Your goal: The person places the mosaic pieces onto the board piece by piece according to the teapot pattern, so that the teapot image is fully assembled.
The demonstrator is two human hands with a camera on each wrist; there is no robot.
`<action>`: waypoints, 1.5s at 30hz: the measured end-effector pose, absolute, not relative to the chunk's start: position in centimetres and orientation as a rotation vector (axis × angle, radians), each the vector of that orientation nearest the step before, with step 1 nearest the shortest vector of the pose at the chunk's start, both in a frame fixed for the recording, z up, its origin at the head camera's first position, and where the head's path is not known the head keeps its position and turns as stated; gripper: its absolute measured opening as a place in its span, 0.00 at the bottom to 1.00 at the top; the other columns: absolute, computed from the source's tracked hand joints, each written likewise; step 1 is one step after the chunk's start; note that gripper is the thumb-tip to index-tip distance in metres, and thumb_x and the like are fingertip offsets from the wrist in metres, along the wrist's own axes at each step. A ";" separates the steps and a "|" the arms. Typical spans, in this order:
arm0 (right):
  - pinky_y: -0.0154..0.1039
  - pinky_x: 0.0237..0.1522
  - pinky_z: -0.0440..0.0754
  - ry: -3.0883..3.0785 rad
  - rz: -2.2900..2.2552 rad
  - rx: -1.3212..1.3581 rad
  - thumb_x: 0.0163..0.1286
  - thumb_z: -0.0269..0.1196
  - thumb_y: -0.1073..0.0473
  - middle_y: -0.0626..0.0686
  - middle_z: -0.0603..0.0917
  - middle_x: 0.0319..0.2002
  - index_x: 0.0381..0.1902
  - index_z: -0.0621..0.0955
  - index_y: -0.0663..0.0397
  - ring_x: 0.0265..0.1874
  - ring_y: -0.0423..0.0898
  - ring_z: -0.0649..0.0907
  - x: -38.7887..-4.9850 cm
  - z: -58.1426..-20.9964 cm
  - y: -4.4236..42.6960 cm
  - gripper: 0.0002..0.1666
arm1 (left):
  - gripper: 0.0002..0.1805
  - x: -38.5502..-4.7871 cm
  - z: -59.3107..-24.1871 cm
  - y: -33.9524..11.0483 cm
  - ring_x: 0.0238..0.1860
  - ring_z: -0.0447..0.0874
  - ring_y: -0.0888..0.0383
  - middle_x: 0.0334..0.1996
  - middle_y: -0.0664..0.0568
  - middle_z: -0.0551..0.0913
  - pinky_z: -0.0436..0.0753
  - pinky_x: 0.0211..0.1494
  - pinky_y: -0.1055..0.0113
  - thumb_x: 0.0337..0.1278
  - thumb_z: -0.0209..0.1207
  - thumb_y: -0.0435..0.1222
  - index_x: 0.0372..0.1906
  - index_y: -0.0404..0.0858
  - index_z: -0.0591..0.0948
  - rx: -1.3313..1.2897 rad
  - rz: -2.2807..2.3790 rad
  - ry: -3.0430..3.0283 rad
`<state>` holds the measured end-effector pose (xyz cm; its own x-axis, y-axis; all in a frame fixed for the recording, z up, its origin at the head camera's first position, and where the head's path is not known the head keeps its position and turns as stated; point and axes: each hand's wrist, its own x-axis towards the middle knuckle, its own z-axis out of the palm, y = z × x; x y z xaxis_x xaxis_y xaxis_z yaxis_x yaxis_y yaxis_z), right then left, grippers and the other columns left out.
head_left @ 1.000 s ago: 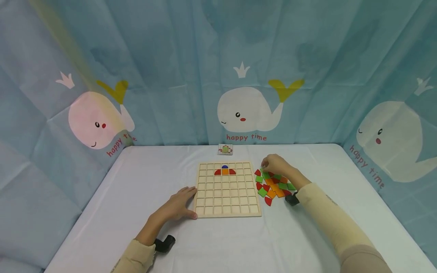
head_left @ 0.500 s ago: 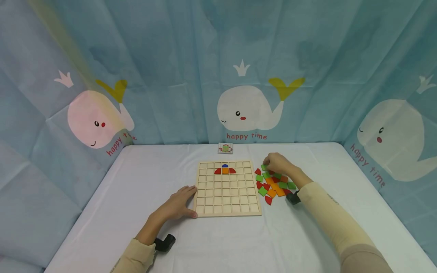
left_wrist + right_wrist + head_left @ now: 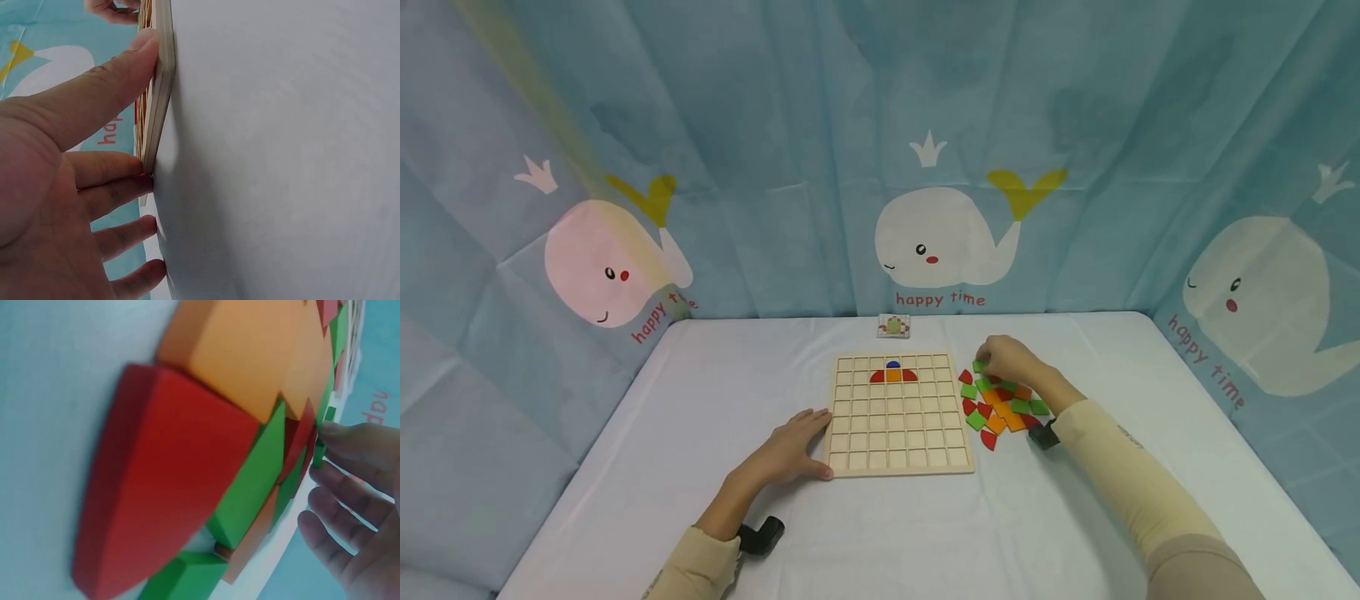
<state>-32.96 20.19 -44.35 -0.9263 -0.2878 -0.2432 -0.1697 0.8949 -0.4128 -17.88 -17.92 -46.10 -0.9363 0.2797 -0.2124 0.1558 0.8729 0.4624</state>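
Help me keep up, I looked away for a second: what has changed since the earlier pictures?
A green tile, pinched in the right hand, has shifted slightly upward in the head view and shows more fully. Whether it was already gripped earlier is unclear. Unchanged: the left hand at the left edge of the board, and its four set pieces.

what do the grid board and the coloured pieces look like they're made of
Grid board: probably wood, matt and unpainted-looking, judging by its pale tan colour.
Coloured pieces: painted wood or plastic, hard to tell; they look smooth, with even colour and crisp edges in the right wrist view.
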 end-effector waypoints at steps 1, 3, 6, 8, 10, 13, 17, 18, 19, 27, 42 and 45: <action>0.51 0.58 0.81 2.763 -0.568 -0.342 0.63 0.65 0.63 0.60 0.84 0.51 0.53 0.82 0.62 0.42 0.52 0.80 -33.0 -44.4 20.2 0.19 | 0.53 -17.9 -46.1 -17.9 0.76 0.54 0.39 0.73 0.43 0.64 0.59 0.72 0.36 0.35 0.76 0.44 0.72 0.36 0.66 0.328 0.650 2.771; 0.51 0.58 0.81 2.776 -0.573 -0.360 0.63 0.65 0.62 0.60 0.84 0.51 0.53 0.82 0.62 0.43 0.52 0.80 -33.0 -44.3 20.1 0.20 | 0.53 -17.8 -46.1 -17.9 0.76 0.54 0.39 0.73 0.43 0.64 0.59 0.72 0.37 0.35 0.76 0.45 0.71 0.36 0.66 0.329 0.648 2.770; 0.52 0.59 0.80 2.807 -0.578 -0.418 0.63 0.65 0.61 0.60 0.84 0.50 0.52 0.83 0.63 0.45 0.53 0.81 -32.8 -44.0 19.9 0.20 | 0.53 -17.8 -46.1 -17.9 0.76 0.54 0.39 0.73 0.44 0.64 0.59 0.73 0.37 0.35 0.76 0.45 0.72 0.36 0.66 0.331 0.642 2.771; 0.52 0.58 0.79 2.833 -0.576 -0.477 0.63 0.65 0.61 0.60 0.84 0.48 0.51 0.83 0.63 0.46 0.53 0.81 -32.7 -43.8 19.6 0.19 | 0.53 -17.9 -46.1 -17.9 0.76 0.54 0.39 0.73 0.44 0.64 0.59 0.73 0.37 0.35 0.76 0.45 0.72 0.36 0.66 0.335 0.641 2.774; 0.52 0.57 0.80 2.852 -0.580 -0.542 0.63 0.66 0.61 0.59 0.84 0.46 0.49 0.84 0.63 0.46 0.54 0.81 -32.5 -43.4 19.2 0.17 | 0.53 -18.0 -46.0 -17.9 0.76 0.53 0.39 0.73 0.44 0.64 0.59 0.73 0.37 0.35 0.76 0.45 0.72 0.36 0.66 0.334 0.646 2.773; 0.51 0.55 0.81 2.865 -0.591 -0.634 0.63 0.67 0.59 0.58 0.84 0.43 0.48 0.85 0.63 0.45 0.54 0.82 -32.3 -43.1 18.5 0.17 | 0.53 -18.0 -46.0 -17.8 0.76 0.53 0.40 0.74 0.45 0.64 0.58 0.73 0.37 0.36 0.76 0.45 0.72 0.37 0.65 0.330 0.659 2.767; 0.50 0.53 0.81 2.860 -0.595 -0.713 0.62 0.68 0.58 0.57 0.84 0.42 0.47 0.85 0.62 0.45 0.55 0.82 -32.1 -42.9 17.4 0.17 | 0.53 -18.1 -46.0 -17.9 0.76 0.53 0.40 0.74 0.45 0.64 0.58 0.73 0.37 0.36 0.76 0.45 0.72 0.37 0.65 0.342 0.667 2.762; 0.50 0.53 0.81 2.857 -0.596 -0.717 0.62 0.68 0.58 0.57 0.84 0.42 0.48 0.85 0.62 0.45 0.55 0.82 -32.0 -42.9 17.1 0.17 | 0.53 -18.2 -46.0 -17.9 0.76 0.53 0.39 0.74 0.44 0.64 0.58 0.73 0.36 0.37 0.76 0.45 0.72 0.36 0.65 0.348 0.667 2.762; 0.49 0.53 0.81 2.853 -0.596 -0.726 0.62 0.68 0.59 0.57 0.84 0.42 0.48 0.85 0.62 0.45 0.55 0.82 -32.0 -42.9 16.8 0.17 | 0.53 -18.2 -46.0 -17.9 0.76 0.53 0.39 0.74 0.44 0.64 0.58 0.72 0.36 0.37 0.76 0.45 0.72 0.36 0.65 0.353 0.666 2.763; 0.48 0.52 0.82 2.839 -0.583 -0.793 0.63 0.66 0.61 0.56 0.84 0.43 0.48 0.85 0.60 0.45 0.53 0.82 -31.6 -42.6 14.1 0.15 | 0.51 -18.2 -46.0 -18.2 0.76 0.53 0.38 0.73 0.43 0.64 0.57 0.73 0.36 0.39 0.75 0.43 0.72 0.35 0.65 0.371 0.668 2.760; 0.44 0.50 0.82 2.808 -0.516 -0.966 0.63 0.67 0.60 0.54 0.84 0.41 0.46 0.86 0.59 0.43 0.49 0.82 -30.9 -42.9 9.1 0.14 | 0.51 -18.1 -45.9 -18.1 0.75 0.54 0.38 0.73 0.41 0.63 0.58 0.72 0.35 0.39 0.75 0.42 0.72 0.34 0.64 0.364 0.677 2.759; 0.43 0.46 0.82 2.792 -0.523 -0.998 0.63 0.68 0.61 0.54 0.84 0.40 0.45 0.86 0.59 0.40 0.48 0.81 -30.6 -43.2 8.2 0.13 | 0.51 -18.0 -45.9 -18.1 0.76 0.53 0.38 0.74 0.41 0.63 0.57 0.72 0.34 0.40 0.75 0.42 0.72 0.34 0.64 0.371 0.677 2.755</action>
